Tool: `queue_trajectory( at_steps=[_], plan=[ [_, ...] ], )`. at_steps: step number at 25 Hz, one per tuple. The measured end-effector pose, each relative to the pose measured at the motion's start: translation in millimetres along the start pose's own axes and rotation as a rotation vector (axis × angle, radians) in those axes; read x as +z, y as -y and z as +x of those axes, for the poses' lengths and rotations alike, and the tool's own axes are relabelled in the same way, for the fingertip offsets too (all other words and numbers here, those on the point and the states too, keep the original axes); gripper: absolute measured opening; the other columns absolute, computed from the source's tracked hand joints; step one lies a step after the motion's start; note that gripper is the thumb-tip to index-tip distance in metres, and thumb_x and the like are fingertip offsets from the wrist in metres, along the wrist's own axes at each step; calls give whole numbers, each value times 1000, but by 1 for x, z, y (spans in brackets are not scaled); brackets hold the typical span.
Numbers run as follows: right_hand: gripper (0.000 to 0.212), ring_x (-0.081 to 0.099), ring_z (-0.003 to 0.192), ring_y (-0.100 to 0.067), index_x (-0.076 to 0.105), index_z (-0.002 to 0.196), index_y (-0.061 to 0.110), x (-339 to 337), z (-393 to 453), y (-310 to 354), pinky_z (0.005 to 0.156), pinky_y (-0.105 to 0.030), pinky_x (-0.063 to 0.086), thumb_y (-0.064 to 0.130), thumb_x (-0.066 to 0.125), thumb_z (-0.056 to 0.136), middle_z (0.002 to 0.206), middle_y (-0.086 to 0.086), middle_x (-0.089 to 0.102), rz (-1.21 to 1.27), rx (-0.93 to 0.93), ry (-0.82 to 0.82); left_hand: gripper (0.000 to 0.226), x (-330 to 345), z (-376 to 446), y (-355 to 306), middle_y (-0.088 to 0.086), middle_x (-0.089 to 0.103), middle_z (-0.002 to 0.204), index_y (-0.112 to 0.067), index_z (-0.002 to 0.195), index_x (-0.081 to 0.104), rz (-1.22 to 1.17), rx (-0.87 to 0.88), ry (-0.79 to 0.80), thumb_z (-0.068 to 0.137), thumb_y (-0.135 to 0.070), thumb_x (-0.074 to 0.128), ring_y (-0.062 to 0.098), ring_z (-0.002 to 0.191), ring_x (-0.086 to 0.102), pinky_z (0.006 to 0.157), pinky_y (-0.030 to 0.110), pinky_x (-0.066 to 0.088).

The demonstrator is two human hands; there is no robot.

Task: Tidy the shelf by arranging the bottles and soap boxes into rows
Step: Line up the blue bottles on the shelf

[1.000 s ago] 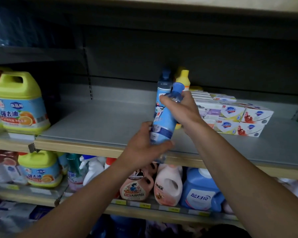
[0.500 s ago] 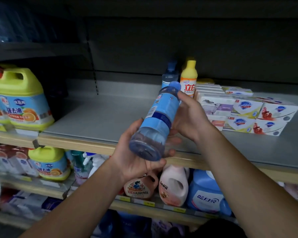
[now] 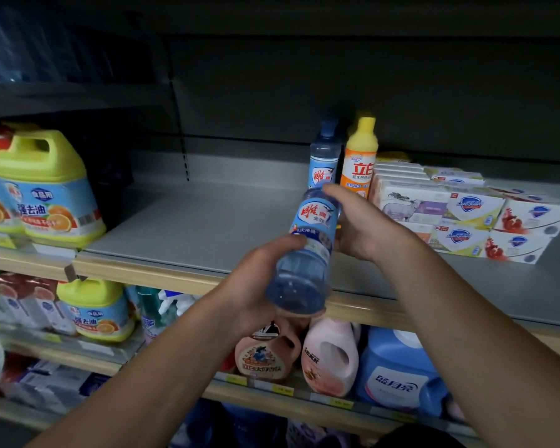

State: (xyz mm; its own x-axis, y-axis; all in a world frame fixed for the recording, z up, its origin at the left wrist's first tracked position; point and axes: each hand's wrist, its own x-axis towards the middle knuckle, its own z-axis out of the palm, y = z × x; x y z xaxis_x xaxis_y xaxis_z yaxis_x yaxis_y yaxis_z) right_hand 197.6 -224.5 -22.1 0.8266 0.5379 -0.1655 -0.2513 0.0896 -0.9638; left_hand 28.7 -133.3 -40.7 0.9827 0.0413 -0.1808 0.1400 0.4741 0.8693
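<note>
Tilted blue bottle (image 3: 307, 253) above the shelf (image 3: 191, 234); base in left hand's (image 3: 256, 292) curled fingers; neck in right hand's (image 3: 366, 224).

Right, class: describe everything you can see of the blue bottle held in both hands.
The blue bottle is clear blue plastic holding blue liquid, with a light blue label bearing red characters. It is tilted, base toward the camera, top pointing at the shelf. The left hand curls under its lower body; the right hand holds its upper part, hiding the cap. It is off the shelf, in front of a matching upright bottle.
</note>
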Motion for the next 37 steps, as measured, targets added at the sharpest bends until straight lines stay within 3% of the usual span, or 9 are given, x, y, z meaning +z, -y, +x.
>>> queue_trajectory(
  at_steps=[6,9,12,17,21,25,28,32,37],
  plan=[
    [40,75,77,-23,64,105,20,4,5,-9,65,-38,58,50,72,80,83,-6,76,-104,16,-18,53,0,2,-16,16,70,88,-4,111,63,-78,-81,46,69,-35,69,29,74,69,62,38,60],
    [33,75,78,-21,65,104,22,11,3,2,61,-37,58,46,71,82,88,-5,77,-208,-111,26,43,-12,11,-8,12,74,92,-11,109,63,169,123,-27,77,-38,68,26,79,71,65,34,60],
    [28,73,83,-12,64,103,35,24,-5,13,59,-28,57,42,71,77,95,8,75,-275,-463,32,37,-33,27,-3,4,72,105,-17,116,59,558,461,-172,83,-25,73,16,91,71,74,27,57],
    [55,66,103,-4,50,121,48,48,-5,5,80,-26,58,29,74,76,116,22,64,-479,-837,142,49,-71,56,-8,-9,71,104,-19,121,58,829,703,-361,77,-17,80,5,92,67,81,25,54],
    [63,62,113,-10,42,139,31,57,23,-6,90,-39,57,21,73,84,130,10,60,-528,-772,123,60,-101,76,-12,-15,68,111,-24,131,51,856,688,-363,78,-19,79,2,101,65,88,27,54],
    [63,59,114,-9,36,142,32,44,47,-23,91,-32,52,47,60,86,139,11,49,-767,-712,-40,51,-123,100,-23,-13,67,109,-21,128,52,925,681,-401,83,-16,74,2,99,63,91,30,52],
    [58,51,125,-18,43,140,23,21,67,-50,97,-33,45,54,51,92,142,2,46,-1208,-591,-132,48,-133,115,-31,-17,63,105,-29,120,51,929,668,-488,81,-17,76,-8,91,58,79,11,49],
    [70,40,135,-22,38,146,21,9,88,-71,107,-35,38,64,44,91,151,1,37,-1524,-421,17,59,-140,134,-35,-27,60,99,-31,123,49,939,713,-631,74,-25,81,-14,86,56,69,-2,40],
    [74,33,138,-19,36,146,31,9,102,-74,110,-36,33,72,38,85,152,7,34,-1563,-413,61,55,-150,193,-58,-3,66,120,-19,127,48,957,621,-579,80,-21,78,11,99,64,86,26,50]
  ],
)
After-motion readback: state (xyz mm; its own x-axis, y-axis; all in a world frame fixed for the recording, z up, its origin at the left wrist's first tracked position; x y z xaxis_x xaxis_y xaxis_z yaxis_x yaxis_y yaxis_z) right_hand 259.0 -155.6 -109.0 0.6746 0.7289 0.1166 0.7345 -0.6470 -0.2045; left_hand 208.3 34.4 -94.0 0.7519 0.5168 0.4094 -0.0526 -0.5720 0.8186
